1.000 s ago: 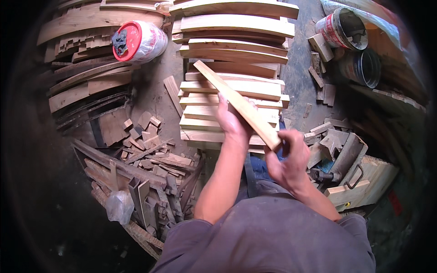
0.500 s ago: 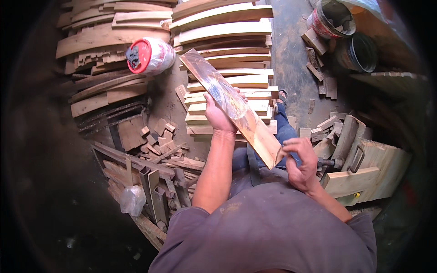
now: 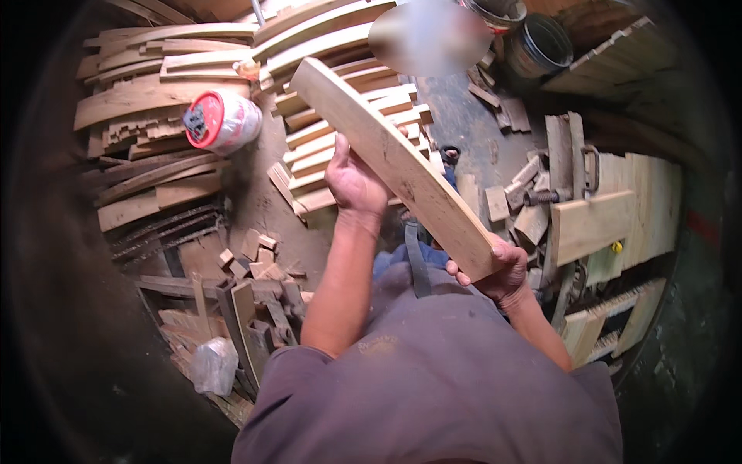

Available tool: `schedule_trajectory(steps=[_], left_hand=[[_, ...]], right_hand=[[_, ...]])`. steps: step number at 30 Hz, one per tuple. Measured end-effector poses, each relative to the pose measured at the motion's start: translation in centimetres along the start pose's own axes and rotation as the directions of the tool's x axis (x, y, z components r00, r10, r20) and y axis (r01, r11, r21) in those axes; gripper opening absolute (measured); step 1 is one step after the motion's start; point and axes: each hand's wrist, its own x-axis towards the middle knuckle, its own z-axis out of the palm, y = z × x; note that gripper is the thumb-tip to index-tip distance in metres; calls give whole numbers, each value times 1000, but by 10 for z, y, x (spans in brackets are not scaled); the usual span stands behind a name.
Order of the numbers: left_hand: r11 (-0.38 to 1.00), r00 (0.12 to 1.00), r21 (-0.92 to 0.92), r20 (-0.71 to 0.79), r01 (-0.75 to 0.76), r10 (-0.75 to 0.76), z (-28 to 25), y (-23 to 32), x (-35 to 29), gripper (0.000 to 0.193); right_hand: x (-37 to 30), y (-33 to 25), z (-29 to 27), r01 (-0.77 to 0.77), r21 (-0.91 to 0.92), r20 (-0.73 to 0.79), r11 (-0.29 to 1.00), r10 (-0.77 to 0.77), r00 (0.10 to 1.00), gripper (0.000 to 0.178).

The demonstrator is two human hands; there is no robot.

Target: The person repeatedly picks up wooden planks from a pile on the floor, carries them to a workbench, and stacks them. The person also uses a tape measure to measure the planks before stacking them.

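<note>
A long, slightly curved wooden board (image 3: 398,170) lies slantwise across both my hands, its pale broad face up and a few small dark marks on it. My left hand (image 3: 357,184) supports it near the middle, thumb along the left edge and most fingers hidden underneath. At the near right end, my right hand (image 3: 506,272) grips the board's corner, fingers curling under it. Beyond the board, several curved wooden pieces (image 3: 313,158) lie stacked in rows, partly covered by it.
A white bucket with a red rim (image 3: 236,124) stands left of the stacks. Wood offcuts (image 3: 263,259) lie on the floor at left. A metal clamp screw (image 3: 541,198) and upright boards (image 3: 653,205) are at right. A dark bucket (image 3: 541,45) stands at the far right.
The board has been turned: its glossy, dark-stained face showed before, and a plain pale face shows now. My right hand, loosely beside the near end earlier, now grips it. The view has shifted.
</note>
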Motion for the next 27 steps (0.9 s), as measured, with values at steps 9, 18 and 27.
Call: schedule_trajectory(steps=[9, 18, 27], left_hand=[[964, 963, 15, 57, 264, -264, 9, -57, -106, 49], [879, 888, 218, 94, 423, -451, 19, -115, -177, 43], [692, 770, 547, 128, 471, -625, 7, -257, -244, 41]], right_hand=[[-115, 87, -35, 88, 241, 66, 967, -106, 992, 99], [-198, 114, -89, 211, 127, 163, 969, -230, 959, 103], [-341, 124, -171, 327, -430, -176, 842, -434, 884, 74]])
